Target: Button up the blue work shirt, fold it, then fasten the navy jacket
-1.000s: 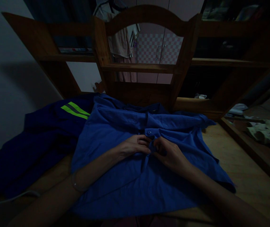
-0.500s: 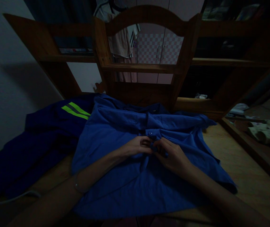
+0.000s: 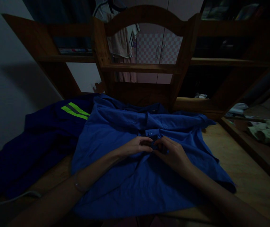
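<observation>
Left hand (image 3: 136, 146) and right hand (image 3: 174, 155) pinch a blue shirt (image 3: 106, 135)

Their fingertips nearly meet at its front opening, just nearer than a button (image 3: 150, 133), presumably steadying the fold between them; which layers they grip is too dark to tell. The blue shirt lies spread on the desk (image 3: 229, 154), likely keeping its front reachable. A darker garment (image 3: 54, 134) lies at its left; a wooden shelf (image 3: 146, 68) stands behind.

- The single camera rode on the person's head, above the near edge of the wooden tabletop (image 3: 234, 157).
- It looked forward and steeply down, facing the shelf unit (image 3: 144, 68) along the far edge and, through its openings, checked doors (image 3: 149, 47) behind.
- It sat near enough that the blue shirt (image 3: 116, 195) filled the middle.
- Its view took in the wall (image 3: 9, 104) at left and ran past the tabletop's right edge.
</observation>
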`<act>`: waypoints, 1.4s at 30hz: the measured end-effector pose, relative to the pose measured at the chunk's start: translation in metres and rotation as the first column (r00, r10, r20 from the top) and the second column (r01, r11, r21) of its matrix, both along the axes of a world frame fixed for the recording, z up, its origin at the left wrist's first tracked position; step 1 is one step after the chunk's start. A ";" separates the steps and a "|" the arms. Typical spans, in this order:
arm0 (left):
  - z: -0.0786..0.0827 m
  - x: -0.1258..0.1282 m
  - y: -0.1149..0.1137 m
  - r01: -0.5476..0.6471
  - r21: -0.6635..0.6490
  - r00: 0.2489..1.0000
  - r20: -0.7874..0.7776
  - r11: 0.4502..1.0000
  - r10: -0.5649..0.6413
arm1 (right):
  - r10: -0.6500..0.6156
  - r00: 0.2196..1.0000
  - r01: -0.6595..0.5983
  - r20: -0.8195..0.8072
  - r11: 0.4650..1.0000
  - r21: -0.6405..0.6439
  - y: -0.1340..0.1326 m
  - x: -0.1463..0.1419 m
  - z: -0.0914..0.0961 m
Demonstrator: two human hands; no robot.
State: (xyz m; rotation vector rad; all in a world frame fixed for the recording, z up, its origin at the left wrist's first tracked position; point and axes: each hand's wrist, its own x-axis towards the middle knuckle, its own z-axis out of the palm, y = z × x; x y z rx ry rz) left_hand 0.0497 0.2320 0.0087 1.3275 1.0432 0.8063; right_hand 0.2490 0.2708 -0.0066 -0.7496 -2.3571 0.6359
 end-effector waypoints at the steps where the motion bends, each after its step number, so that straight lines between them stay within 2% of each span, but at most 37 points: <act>1: 0.001 0.001 0.000 0.002 0.003 1.000 0.001 1.000 -0.002 | 0.001 1.000 -0.001 -0.001 1.000 -0.001 0.000 0.000 0.000; 13: 0.000 0.000 0.000 0.004 -0.033 0.999 0.034 0.999 -0.003 | 0.018 0.998 -0.018 0.054 1.000 -0.014 -0.002 0.000 0.000; 18: -0.010 -0.002 0.004 0.000 -0.070 0.995 0.097 0.998 0.007 | 0.073 0.994 -0.072 0.084 0.997 -0.021 -0.002 0.000 0.006; 24: -0.022 -0.006 0.008 0.007 -0.055 0.992 0.124 0.998 -0.001 | 0.095 0.992 -0.095 0.087 0.995 -0.008 -0.004 0.002 0.011; 33: -0.014 0.000 0.005 -0.060 -0.038 0.997 0.053 0.997 0.062 | 0.102 0.993 -0.101 0.064 0.995 -0.017 -0.005 0.002 0.012; 42: -0.007 -0.001 0.004 -0.033 -0.058 0.998 0.047 0.998 0.036 | 0.091 0.988 -0.091 0.128 0.996 -0.007 -0.006 0.001 0.012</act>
